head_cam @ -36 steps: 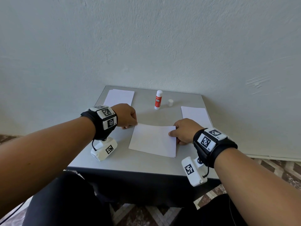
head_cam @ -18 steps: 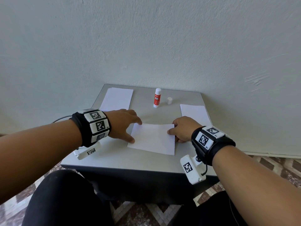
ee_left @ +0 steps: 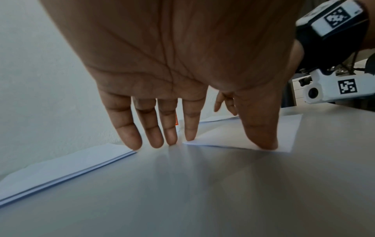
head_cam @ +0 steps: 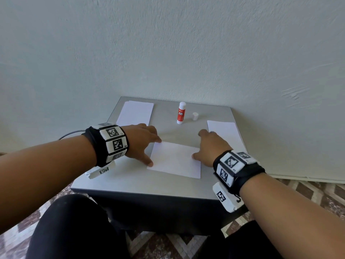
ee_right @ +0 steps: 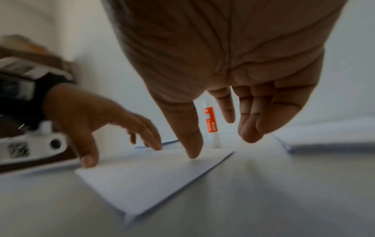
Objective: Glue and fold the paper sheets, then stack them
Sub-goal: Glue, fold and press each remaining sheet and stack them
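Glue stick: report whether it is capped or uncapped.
Uncapped. The glue stick stands upright on the table, and its small white cap sits apart beside it.

Black wristbands [head_cam: 97,146] with white marker tiles

"GLUE STICK" in white on the red label of the glue stick [head_cam: 180,113]
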